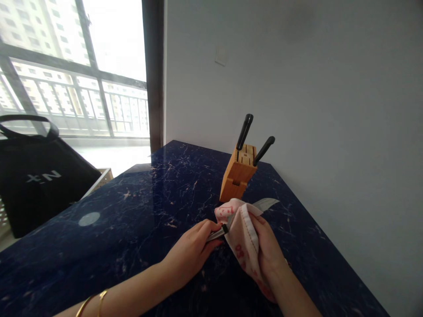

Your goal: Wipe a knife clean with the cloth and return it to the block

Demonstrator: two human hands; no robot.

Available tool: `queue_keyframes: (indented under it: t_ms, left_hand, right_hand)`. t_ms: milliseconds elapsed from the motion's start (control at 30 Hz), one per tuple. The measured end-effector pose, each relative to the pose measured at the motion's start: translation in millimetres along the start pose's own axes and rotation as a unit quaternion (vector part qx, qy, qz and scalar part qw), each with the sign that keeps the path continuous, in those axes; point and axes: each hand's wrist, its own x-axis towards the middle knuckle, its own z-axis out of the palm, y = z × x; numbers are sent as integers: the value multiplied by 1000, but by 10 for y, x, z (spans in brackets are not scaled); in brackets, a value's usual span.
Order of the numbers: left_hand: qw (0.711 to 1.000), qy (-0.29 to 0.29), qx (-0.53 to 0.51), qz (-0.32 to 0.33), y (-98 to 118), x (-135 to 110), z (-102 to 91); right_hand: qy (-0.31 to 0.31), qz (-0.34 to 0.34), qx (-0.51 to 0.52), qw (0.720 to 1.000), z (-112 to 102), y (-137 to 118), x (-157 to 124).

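Note:
My left hand (193,251) grips the handle of a kitchen knife, its fingers closed around it just above the dark blue marbled tabletop (132,211). The knife's steel blade (266,204) points away to the right, its tip sticking out past a pink-and-white patterned cloth (243,237). My right hand (269,248) holds that cloth folded around the middle of the blade. Just behind stands a wooden knife block (238,174) with two black-handled knives (244,130) in its slots.
A black tote bag (36,180) with white lettering stands off the table's left edge, beside a light perforated crate (102,176). A white wall runs along the table's right side. A large window with railings fills the upper left.

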Motion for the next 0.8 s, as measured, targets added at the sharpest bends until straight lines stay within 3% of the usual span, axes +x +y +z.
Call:
queue_keyframes:
  t_ms: [133,267,333,500,567,733,800]
  left_hand:
    - [1000,-2,-15,-4,13,-14,-2]
    - [1000,4,-7,-5,2,-9,1]
    - [1000,5,-8,-3,0,-4,1]
    - [1000,0,-21,-4,-2,-9,0]
    - [1000,-3,-21,-7,-9,-12,1]
    - [1000,-1,-7,-9,-18,-6,-1]
    - [1000,-1,-7,-4,-7,-5,-2]
  right_hand:
    - [26,-2,10,1000,-4,-43,9]
    - [-57,28,-10,998,152,0,-99]
    - [-65,31,-16,997,147,-10,-98]
    - [53,-6,9,999,-97,-119,80]
    - [72,-6,10,997,-111,-114,100]
    - [-19,38,-32,999,101,-1,-46]
    - [-28,22,-32,999,101,-17,-61]
